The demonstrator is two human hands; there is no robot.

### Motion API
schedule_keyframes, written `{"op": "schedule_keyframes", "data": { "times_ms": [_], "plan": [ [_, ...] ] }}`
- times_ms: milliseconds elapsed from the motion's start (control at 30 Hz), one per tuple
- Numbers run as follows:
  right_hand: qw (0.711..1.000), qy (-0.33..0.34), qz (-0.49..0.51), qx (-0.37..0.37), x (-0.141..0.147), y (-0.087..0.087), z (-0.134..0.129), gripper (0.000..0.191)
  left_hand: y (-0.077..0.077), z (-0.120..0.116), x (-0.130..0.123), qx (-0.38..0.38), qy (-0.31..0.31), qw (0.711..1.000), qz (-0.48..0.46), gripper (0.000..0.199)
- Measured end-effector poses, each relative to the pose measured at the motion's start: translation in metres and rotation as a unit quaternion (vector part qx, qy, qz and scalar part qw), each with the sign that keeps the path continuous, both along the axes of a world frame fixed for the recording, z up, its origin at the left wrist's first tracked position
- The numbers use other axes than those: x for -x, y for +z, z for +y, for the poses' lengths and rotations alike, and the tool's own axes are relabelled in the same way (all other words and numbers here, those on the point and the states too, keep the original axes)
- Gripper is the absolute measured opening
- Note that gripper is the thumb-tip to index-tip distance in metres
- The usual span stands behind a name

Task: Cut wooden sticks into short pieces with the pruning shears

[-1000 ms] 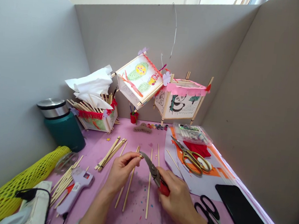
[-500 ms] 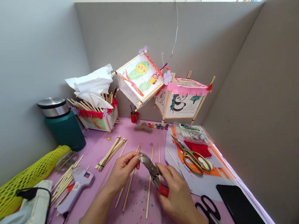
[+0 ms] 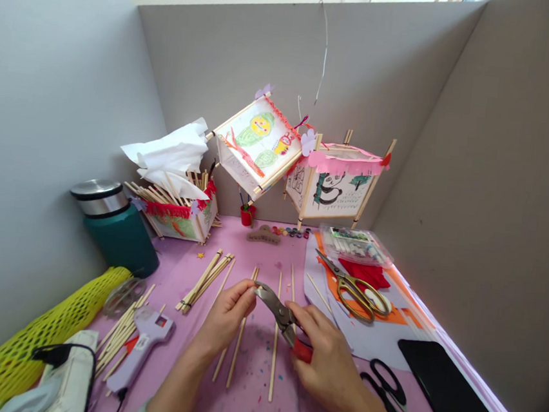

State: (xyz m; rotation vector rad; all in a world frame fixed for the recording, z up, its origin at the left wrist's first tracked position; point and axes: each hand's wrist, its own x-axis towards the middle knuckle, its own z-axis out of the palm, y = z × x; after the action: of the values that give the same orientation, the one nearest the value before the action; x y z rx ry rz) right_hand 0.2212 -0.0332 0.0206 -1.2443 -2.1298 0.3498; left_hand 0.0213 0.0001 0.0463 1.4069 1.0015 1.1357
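So, the right hand [image 3: 325, 360] grips a pair of red-handled cutting pliers [image 3: 283, 318], its fingers [image 3: 309, 323] wrapped around the handles, with the steel head pointing left and the jaws slightly parted. The left hand [image 3: 228, 315] is just beside that head, its fingers [image 3: 241, 291] pressed together in a pinch on what looks like a short bamboo stick [image 3: 257, 288], though they hide most of it and the view is too poor to be sure. The tip sits at the jaws, above the middle of the pink, paint-flecked counter [image 3: 257, 386].

Loose bamboo sticks [image 3: 274, 355] lie under and between the hands, with a tied bundle of sticks [image 3: 203, 283] to the left. Nearer the left hand is a lilac hot glue gun [image 3: 142, 342]. Right of the right hand are gold-handled scissors [image 3: 357, 298] on orange and grey paper [image 3: 373, 338], and black-handled scissors [image 3: 386, 388] beside a black slab [image 3: 455, 398]. Two paper lanterns [image 3: 256, 143] [image 3: 337, 186] with children's drawings hang at the back, above a teal flask [image 3: 119, 230] standing to the left.
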Motion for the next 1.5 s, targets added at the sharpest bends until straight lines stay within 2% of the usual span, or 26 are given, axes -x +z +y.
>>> {"op": "schedule_keyframes", "data": {
  "times_ms": [467, 1033, 1233, 1367, 1500],
  "plan": [
    [1.0, 0.012, 0.002, 0.016, -0.0023, 0.0028, -0.0017, 0.068, -0.0006, -0.0003, 0.0005, 0.01, -0.01, 1.0, -0.009, 0.031],
    [0.999, 0.025, 0.012, 0.036, -0.0024, 0.006, -0.0017, 0.066, -0.0034, 0.0019, 0.0044, -0.02, 0.008, 0.999, 0.036, 0.03],
    [0.997, 0.038, 0.069, 0.024, -0.0021, 0.0048, -0.0019, 0.058, 0.0004, -0.0011, 0.0054, -0.02, 0.017, 1.0, 0.014, 0.029],
    [0.997, 0.015, 0.075, 0.021, -0.004, 0.0062, 0.0008, 0.063, 0.0034, -0.0006, 0.0057, -0.037, 0.036, 0.998, 0.028, 0.029],
    [1.0, 0.012, 0.023, 0.007, -0.0043, 0.0029, 0.0027, 0.071, 0.0029, 0.0015, 0.0059, -0.051, 0.045, 0.997, 0.037, 0.024]
  ]
}}
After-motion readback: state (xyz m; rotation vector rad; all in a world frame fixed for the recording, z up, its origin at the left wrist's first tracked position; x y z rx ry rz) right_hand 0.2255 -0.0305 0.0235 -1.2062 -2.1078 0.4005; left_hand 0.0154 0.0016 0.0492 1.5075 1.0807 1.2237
